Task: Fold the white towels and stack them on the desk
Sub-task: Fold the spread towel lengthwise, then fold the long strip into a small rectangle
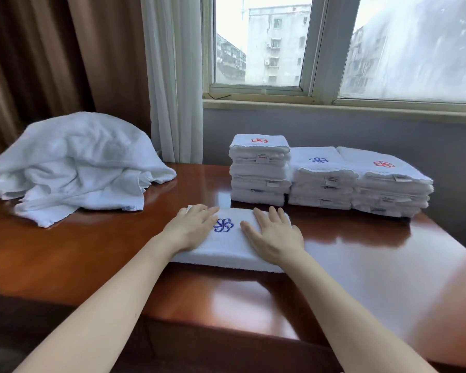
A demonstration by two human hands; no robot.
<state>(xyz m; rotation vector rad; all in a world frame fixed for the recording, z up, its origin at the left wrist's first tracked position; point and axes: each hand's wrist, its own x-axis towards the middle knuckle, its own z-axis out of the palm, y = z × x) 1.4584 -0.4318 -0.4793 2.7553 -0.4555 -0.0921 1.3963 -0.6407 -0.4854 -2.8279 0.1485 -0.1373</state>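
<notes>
Towels fill much of a polished wooden worktop (361, 251) beside a window (258, 41), where a person presses a folded towel (228, 250) flat near the front edge. Both hands lie palm-down on the cloth, fingers straight and slightly spread, gripping nothing. The left hand (193, 228) covers the left end and the right hand (275, 235) the right half, with a blue embroidered emblem (223, 225) showing between them. The flat pressure appears meant to set the creases and make the bundle compact before it is lifted.

Just behind it, three piles of folded towels stand side by side along the back of the worktop. The tall stack (260, 170) is topped by a red emblem, the middle stack (320, 181) by a blue one and the right stack (388, 189) by red again, labels facing the person. Their closeness keeps the reach short. The middle stack, also blue-marked, looks the likely destination, though that is a guess. A heap of unfolded towels (76, 168) lies at the far left, well apart, suggesting more work to come.
</notes>
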